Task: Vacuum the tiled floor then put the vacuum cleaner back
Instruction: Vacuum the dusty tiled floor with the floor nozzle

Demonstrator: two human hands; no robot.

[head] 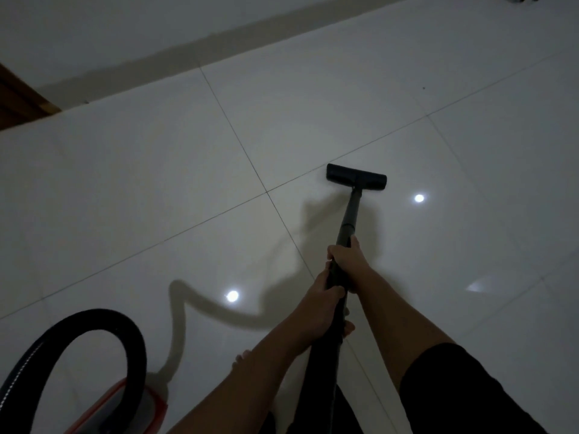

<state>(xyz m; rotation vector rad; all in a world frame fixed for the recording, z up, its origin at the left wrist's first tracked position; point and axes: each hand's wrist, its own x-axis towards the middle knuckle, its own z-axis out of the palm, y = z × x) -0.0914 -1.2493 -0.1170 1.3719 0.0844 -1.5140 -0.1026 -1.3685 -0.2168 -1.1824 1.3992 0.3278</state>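
Observation:
A black vacuum wand runs forward from my hands to a flat black floor head resting on the glossy white tiled floor, just right of a grout crossing. My right hand grips the wand higher up, and my left hand grips it just behind. The red and grey vacuum body sits at the lower left, with its black hose arching over it.
A white wall with a beige skirting strip runs along the far side. A brown wooden door edge stands at the left. My bare toes show below my left arm. Ceiling lights reflect off the tiles.

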